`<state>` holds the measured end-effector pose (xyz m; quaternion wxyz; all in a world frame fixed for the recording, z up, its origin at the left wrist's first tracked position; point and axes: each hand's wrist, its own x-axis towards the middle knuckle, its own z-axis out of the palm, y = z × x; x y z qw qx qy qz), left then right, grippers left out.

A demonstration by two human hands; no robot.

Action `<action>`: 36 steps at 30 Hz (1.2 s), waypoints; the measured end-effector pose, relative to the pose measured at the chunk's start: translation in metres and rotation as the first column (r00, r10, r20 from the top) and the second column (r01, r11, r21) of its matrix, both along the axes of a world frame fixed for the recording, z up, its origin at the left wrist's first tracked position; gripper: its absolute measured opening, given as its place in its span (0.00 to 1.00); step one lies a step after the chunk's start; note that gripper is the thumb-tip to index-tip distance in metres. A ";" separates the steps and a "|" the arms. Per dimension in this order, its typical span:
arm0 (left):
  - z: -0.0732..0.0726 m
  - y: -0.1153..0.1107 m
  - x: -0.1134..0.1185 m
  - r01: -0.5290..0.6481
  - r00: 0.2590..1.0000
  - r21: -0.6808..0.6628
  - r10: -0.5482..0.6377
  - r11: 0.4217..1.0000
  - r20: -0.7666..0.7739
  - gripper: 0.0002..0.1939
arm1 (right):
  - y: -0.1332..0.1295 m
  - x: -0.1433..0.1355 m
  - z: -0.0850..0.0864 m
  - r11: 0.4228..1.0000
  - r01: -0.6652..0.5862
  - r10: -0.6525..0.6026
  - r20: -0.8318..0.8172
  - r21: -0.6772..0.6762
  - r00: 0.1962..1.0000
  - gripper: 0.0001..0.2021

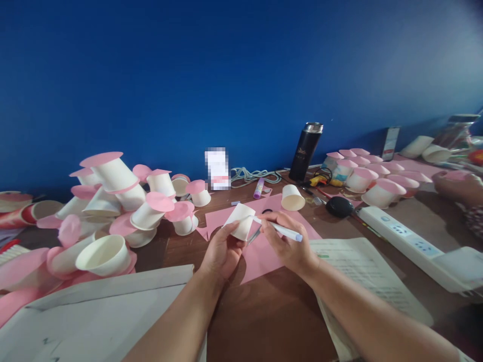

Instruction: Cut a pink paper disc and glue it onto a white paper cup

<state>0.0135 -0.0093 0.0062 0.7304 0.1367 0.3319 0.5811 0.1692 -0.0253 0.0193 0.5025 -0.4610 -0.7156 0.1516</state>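
Note:
My left hand is closed around a white paper cup, held tilted above the table. A white marker with a pale purple end is pinched in my right hand, its tip at or very near the cup's side; contact is hard to make out. Beneath both hands lies pink paper. Another white paper cup sits on its far right part. Behind my hands are a purple glue stick and a small pale marker cap. Scissors lie partly hidden under my right hand.
At left, white cups with pink paper discs are piled up; more capped cups stand at right. A black thermos, a power strip and printed paper lie around. Another person's hand is at far right.

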 end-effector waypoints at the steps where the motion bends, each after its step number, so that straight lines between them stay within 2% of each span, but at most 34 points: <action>1: 0.000 0.000 0.000 0.001 1.000 -0.002 -0.001 1.000 -0.003 0.09 | 0.000 0.000 0.000 1.000 0.006 -0.006 -0.009 0.014 1.000 0.07; 4: -0.001 -0.001 0.001 0.018 1.000 0.001 -0.018 1.000 -0.014 0.10 | 0.001 -0.001 0.000 0.999 0.025 -0.023 -0.040 0.044 0.999 0.07; 13: -0.002 -0.002 0.003 0.012 1.000 0.007 -0.011 1.000 -0.027 0.11 | 0.000 -0.002 0.001 0.999 0.049 -0.048 -0.054 0.022 0.997 0.07; 20: -0.005 0.000 0.002 0.032 0.999 0.033 -0.031 0.999 -0.031 0.10 | 0.000 -0.002 0.001 0.998 -0.048 0.049 0.019 -0.033 0.999 0.08; 25: -0.006 0.000 0.001 0.028 0.999 0.032 -0.027 0.999 -0.034 0.09 | -0.002 -0.002 0.001 0.997 -0.064 0.064 0.003 -0.031 0.998 0.07; 30: -0.004 0.000 0.002 0.002 0.999 0.001 -0.002 1.000 -0.041 0.11 | 0.000 -0.002 0.002 0.998 0.024 -0.034 -0.161 -0.060 0.986 0.09; 33: -0.005 -0.001 0.003 -0.018 0.998 0.019 0.019 1.000 -0.056 0.11 | 0.006 -0.004 -0.001 0.991 0.008 -0.047 -0.299 -0.130 0.953 0.12; 36: -0.006 -0.002 0.004 0.015 0.997 0.100 -0.007 0.995 -0.078 0.10 | 0.014 -0.005 -0.005 0.966 -0.029 -0.087 -0.431 -0.256 0.898 0.17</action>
